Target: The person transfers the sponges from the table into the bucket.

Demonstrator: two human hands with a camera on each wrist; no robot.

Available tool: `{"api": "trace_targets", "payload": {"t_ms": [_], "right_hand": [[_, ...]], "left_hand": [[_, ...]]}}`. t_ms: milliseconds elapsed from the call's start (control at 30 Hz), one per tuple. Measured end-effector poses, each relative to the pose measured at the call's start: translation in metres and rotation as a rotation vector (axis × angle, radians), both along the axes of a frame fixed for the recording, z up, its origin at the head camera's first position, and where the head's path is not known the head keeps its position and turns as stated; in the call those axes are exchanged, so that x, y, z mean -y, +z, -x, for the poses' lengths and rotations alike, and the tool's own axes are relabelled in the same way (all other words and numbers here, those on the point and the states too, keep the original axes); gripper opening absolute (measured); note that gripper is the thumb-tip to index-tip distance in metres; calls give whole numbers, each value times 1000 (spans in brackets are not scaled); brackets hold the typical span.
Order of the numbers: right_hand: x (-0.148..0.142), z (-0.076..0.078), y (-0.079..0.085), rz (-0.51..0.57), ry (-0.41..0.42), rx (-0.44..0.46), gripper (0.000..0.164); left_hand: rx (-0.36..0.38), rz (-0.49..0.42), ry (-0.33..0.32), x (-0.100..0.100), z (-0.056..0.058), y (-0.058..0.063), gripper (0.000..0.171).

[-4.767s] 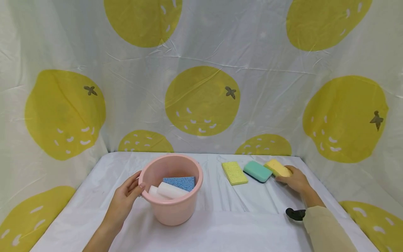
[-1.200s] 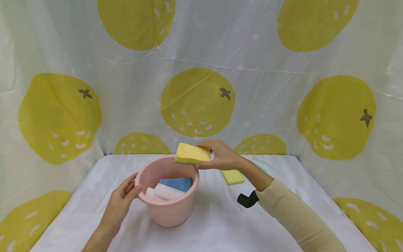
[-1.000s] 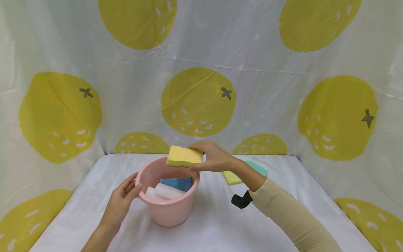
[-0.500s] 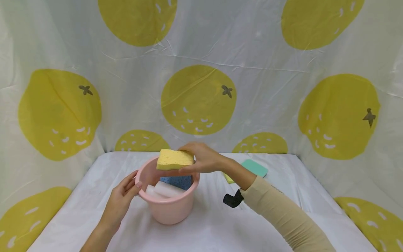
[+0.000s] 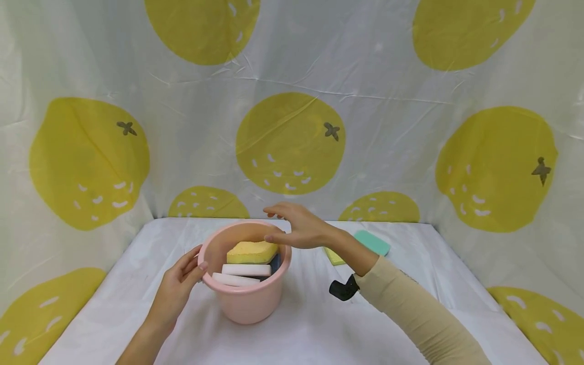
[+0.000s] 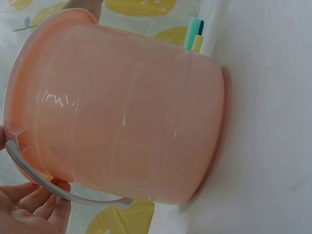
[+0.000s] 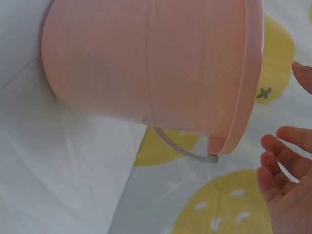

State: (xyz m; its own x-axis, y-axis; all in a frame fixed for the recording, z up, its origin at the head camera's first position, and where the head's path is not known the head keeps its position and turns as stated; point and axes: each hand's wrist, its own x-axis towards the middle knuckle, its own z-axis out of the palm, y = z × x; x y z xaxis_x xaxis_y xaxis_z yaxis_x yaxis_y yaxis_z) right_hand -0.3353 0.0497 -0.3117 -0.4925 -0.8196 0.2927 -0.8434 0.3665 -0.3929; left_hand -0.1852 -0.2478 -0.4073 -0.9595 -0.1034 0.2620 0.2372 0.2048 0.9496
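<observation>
A pink bucket [image 5: 248, 306] stands upright on the white-covered table. Its rim, in the head view, is pinched by my left hand [image 5: 175, 289], thumb on the inside. The left wrist view shows that hand's fingers [image 6: 56, 204] behind the pale handle [image 6: 73, 196]. Just over the right side of the rim hovers my right hand [image 5: 303, 228], its fingers spread and holding nothing. Inside the bucket lie a yellow sponge [image 5: 251, 253] and two white blocks [image 5: 246, 269]. A blue sponge [image 5: 276, 262] is mostly hidden beneath them.
Behind my right forearm, a green sponge [image 5: 372, 243] and a partly covered yellow-green sponge [image 5: 334, 257] lie on the table. A black fitting [image 5: 344, 288] sticks out from the right sleeve. A lemon-print curtain [image 5: 388, 152] surrounds the table's back and sides.
The right hand brought the yellow sponge left from the table's right side and let it go into the bucket. The white blocks inside have shifted. My left hand stays on the rim.
</observation>
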Motion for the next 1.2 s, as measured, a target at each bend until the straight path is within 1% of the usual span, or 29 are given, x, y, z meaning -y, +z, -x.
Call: {"api": "trace_targets", "payload": {"t_ms": [133, 533, 733, 967, 1100, 1200], "right_hand": [[-11, 1, 1, 11, -22, -12, 65], [-46, 2, 3, 23, -105, 5, 65], [-57, 5, 1, 14, -147, 4, 64], [-67, 1, 0, 20, -172, 4, 63], [-75, 1, -2, 22, -188, 7, 63], [-84, 3, -5, 30, -208, 27, 64]], "left_hand": [[4, -1, -3, 0, 0, 0, 59], [11, -4, -3, 0, -2, 2, 59], [8, -4, -5, 0, -2, 2, 58], [18, -15, -12, -1, -2, 2, 59], [6, -14, -10, -1, -1, 3, 58], [-3, -15, -11, -2, -1, 4, 57]]}}
